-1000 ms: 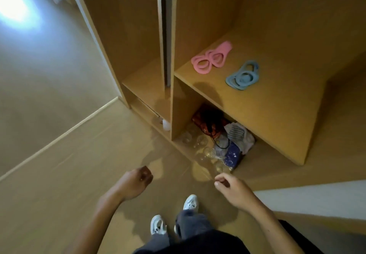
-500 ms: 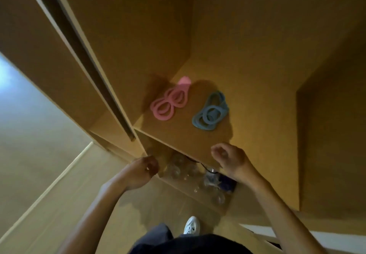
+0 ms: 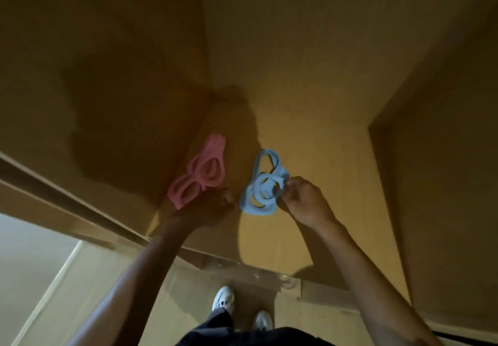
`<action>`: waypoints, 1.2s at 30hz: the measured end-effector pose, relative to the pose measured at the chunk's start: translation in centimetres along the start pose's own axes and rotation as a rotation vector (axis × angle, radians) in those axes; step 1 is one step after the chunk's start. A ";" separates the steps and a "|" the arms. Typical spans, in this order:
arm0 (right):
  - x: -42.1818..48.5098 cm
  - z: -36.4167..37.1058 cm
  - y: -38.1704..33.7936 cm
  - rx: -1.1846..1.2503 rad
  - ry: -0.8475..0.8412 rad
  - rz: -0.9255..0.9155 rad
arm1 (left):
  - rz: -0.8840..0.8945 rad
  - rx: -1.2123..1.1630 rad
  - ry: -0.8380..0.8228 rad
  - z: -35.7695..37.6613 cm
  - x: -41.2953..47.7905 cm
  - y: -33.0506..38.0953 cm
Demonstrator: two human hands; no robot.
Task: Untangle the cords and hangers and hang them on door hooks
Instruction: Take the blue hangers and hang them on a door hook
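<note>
While my right hand (image 3: 307,201) pinches the blue hanger bundle (image 3: 262,188) on the wooden shelf (image 3: 323,143), my left hand (image 3: 207,208) lies open by the pink bundle (image 3: 199,177); both look light, stiff plastic, best held by a loop.

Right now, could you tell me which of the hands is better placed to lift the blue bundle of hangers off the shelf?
Probably the right hand: its fingers already touch the right edge of the blue bundle. The left hand lies beside the pink bundle, apart from the blue one.
</note>
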State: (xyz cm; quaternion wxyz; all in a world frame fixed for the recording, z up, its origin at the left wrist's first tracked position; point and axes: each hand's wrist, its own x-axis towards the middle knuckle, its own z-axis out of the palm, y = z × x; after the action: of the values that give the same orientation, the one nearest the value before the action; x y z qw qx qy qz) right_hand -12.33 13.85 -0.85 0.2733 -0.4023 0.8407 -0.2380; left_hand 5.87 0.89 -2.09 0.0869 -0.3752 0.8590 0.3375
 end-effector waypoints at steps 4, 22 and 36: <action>2.5 0.7 -0.9 -0.032 0.060 0.028 | 0.052 -0.069 0.021 -1.0 2.7 0.2; 8.5 4.3 -5.4 -0.287 0.065 0.327 | 0.061 -0.092 -0.031 -2.2 6.5 -1.1; 6.6 6.6 -4.5 -0.215 0.078 0.294 | 0.089 -0.093 0.063 -2.5 6.2 -2.0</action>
State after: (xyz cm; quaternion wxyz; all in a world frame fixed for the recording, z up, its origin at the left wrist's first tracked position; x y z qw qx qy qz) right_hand -9.01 4.83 -4.72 0.2275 -0.2926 0.9210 -0.1197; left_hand 3.17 -5.35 -3.71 0.0271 -0.3509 0.8605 0.3684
